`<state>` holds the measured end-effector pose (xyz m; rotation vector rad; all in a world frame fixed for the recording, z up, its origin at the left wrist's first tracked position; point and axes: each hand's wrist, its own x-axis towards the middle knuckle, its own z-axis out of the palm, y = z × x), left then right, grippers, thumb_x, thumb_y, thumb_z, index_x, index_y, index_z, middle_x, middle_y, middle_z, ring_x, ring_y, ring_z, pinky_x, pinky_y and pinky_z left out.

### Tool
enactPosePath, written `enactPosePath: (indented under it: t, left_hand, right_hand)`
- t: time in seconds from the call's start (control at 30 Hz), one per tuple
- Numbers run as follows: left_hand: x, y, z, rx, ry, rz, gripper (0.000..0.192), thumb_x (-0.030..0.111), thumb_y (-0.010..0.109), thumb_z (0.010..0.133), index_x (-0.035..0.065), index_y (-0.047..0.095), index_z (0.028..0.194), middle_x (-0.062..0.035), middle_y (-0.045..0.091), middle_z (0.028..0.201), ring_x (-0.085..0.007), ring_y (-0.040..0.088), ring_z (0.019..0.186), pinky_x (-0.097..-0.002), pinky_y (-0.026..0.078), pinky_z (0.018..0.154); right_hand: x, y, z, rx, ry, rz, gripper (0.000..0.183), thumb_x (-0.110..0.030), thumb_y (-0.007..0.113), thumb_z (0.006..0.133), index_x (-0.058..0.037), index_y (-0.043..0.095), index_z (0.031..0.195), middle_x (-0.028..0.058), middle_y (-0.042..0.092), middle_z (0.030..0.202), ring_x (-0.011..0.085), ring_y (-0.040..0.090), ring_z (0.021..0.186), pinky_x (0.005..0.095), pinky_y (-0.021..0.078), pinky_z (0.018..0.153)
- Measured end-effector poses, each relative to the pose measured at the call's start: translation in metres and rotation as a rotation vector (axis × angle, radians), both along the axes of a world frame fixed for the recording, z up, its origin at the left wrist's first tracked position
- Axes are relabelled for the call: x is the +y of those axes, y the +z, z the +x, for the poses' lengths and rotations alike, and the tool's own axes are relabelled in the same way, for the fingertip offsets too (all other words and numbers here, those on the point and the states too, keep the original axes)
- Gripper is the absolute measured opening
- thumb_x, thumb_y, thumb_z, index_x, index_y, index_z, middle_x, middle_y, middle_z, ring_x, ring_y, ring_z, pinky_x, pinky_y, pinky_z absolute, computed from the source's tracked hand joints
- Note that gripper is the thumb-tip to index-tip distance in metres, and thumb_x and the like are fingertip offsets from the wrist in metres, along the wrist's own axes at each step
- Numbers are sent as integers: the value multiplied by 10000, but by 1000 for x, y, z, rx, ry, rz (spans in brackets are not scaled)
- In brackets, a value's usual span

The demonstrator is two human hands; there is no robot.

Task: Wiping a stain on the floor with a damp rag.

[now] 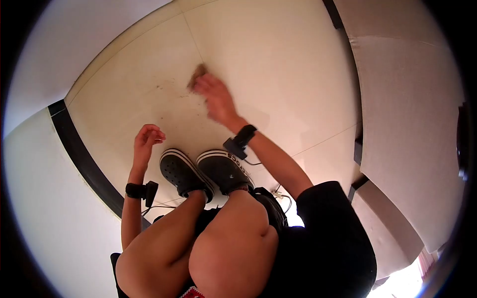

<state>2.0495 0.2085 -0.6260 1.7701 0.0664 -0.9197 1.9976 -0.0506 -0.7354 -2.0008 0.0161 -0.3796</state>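
Note:
My right hand (218, 97) reaches forward over the pale tiled floor, its fingers on a small brown brush or pad (197, 77); motion blur hides which it is. Small dark specks of dirt (160, 87) lie on the floor to the left of that brown thing. My left hand (149, 135) is raised near my shoes with its fingers loosely curled and nothing visible in it. Both wrists wear black straps with small black devices. Below the hands are my dark clogs (182, 171), side by side on the floor.
A white wall with a dark skirting board (84, 152) runs along the left. On the right stands a beige upholstered sofa (398, 111) on dark feet. Thin cables (287, 201) trail from the wrist devices beside my legs. My bent knees fill the lower middle.

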Motion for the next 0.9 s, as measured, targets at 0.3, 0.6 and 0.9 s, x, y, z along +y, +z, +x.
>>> enactPosePath:
  t: [0.3, 0.6, 0.9]
  left_hand:
    - [32, 20, -10, -13, 140, 39, 117, 112, 435, 939, 46, 523, 980, -54, 616, 833, -142, 607, 791, -264, 480, 721]
    - [67, 13, -32, 35, 253, 141, 115, 121, 446, 933, 51, 522, 983, -52, 619, 836, -142, 611, 792, -261, 484, 722]
    - [34, 6, -17, 55, 142, 31, 117, 111, 444, 934, 50, 521, 998, -52, 619, 837, -143, 613, 799, -275, 488, 728]
  right_hand:
    - [-85, 32, -23, 297, -208, 722, 521, 151, 395, 717, 17, 527, 1204, 152, 521, 1238, 252, 572, 1073, 310, 511, 796]
    - [-16, 6, -5, -85, 110, -83, 493, 109, 483, 658, -32, 589, 1119, 136, 556, 1206, 326, 462, 1190, 406, 350, 1005]
    - [-69, 35, -82, 221, -85, 298, 590, 121, 452, 687, -28, 495, 1257, 137, 451, 1334, 310, 404, 1250, 409, 340, 1026]
